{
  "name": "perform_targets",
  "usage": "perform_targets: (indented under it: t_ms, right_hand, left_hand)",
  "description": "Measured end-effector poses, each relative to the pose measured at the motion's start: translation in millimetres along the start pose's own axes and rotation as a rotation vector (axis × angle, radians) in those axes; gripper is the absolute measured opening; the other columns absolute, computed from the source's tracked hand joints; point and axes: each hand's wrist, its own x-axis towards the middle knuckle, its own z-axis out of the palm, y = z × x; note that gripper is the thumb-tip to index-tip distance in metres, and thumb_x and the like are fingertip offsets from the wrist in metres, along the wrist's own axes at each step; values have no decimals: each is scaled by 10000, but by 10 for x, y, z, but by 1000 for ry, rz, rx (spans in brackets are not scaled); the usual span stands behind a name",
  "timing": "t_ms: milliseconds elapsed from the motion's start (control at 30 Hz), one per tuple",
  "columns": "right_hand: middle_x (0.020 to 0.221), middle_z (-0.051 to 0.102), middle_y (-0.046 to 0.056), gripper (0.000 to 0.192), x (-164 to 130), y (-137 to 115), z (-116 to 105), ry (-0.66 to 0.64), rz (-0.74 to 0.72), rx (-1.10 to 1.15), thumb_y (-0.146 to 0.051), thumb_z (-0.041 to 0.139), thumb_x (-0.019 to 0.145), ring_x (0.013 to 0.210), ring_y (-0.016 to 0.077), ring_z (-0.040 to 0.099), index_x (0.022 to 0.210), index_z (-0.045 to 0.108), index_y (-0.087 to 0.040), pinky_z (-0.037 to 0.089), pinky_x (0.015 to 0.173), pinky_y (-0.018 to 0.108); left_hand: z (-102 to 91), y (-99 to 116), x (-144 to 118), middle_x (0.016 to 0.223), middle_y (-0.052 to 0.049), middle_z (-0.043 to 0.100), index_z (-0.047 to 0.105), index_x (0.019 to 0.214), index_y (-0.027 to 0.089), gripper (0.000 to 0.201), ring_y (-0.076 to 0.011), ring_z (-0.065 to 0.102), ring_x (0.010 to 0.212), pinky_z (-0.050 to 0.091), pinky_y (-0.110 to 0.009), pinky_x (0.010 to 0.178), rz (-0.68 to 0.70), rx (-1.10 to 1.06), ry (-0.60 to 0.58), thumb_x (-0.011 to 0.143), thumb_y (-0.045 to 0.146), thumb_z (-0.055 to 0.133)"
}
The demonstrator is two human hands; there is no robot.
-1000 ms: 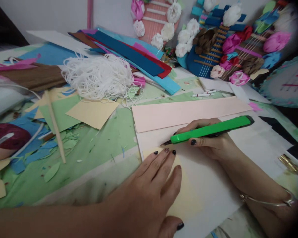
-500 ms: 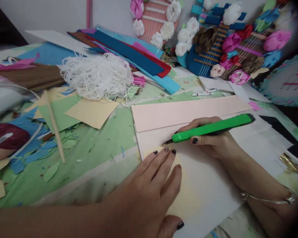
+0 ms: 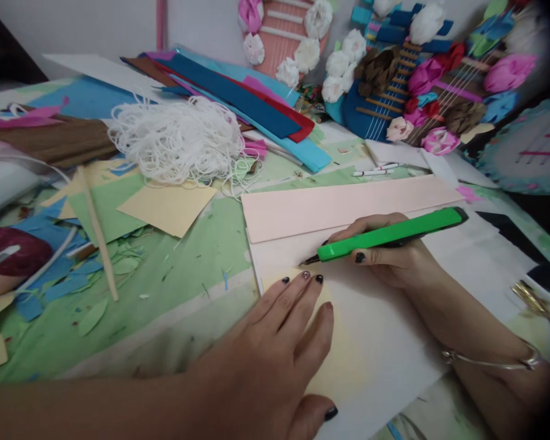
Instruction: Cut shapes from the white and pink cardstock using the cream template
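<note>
R hand [image 3: 396,269] has the green cutter [image 3: 389,234] pinched pen-style btwn thumb & fingers, body slanting up to the right, dark tip down at the top edge of the pale yellow sheet [image 3: 341,360], just beyond L hand's fingertips. Can't tell for sure if tip touches paper. L hand [image 3: 275,342] lies palm-down on that same sheet, fingers a bit spread, thumb well out to the side, gripping nothing, just pressing flat. Yellow sheet's on top of a larger white sheet [image 3: 389,354], near its left edge, partly hidden under L hand. Vs 1 sec ago: v. little diff. Tip's a touch further right rel. to L hand's fingers, cutter's rear end slightly higher; L hand same spot, same pose. Whole view's shifted a hair, so everything sits slightly further left & up. Pale pink strip [image 3: 348,208] unchanged, lying across the white sheet's far edge, beyond both hands. White cord heap [image 3: 178,140], wooden stick [image 3: 98,238] & cream card [image 3: 167,208] also same places on the green tablecloth [image 3: 165,311], off to the left; gold clip [image 3: 527,296] same place near R forearm.
</note>
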Motion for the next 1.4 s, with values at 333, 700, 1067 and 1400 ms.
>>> perform_targets:
  t_ms: [333,700,1067,1400]
  right_hand:
    - [941,780,42,208,-2,7,-36,6,-5,-6,-285,854,662,900,246,736,856,786,-255,599,826,338]
    - [929,780,37,206,-7,9,-44,10,-17,-4,-284,845,675,888,252,740,871,784,-269,604,836,369]
    - [923,783,45,211,-11,2,-44,15,-19,1,-277,852,667,869,240,741,865,785,-248,604,781,329]
    - [904,782,39,201,-15,4,-67,23,-19,-10,-299,848,669,854,241,745,853,778,-257,609,778,344]
  left_hand:
    - [12,-8,7,1500,-242,371,442,1419,80,646,-376,335,1406,369,-504,1101,13,14,16,959,533,417]
    - [18,-16,5,1494,-246,379,452,1412,82,636,-376,347,1399,391,-501,1086,10,22,20,955,523,428]
    - [6,3,-3,1499,-245,370,444,1417,79,630,-376,331,1407,372,-502,1100,6,25,30,961,513,414]
    - [18,9,-9,1505,-231,370,438,1419,88,635,-368,331,1410,334,-501,1124,-1,0,12,956,522,433]
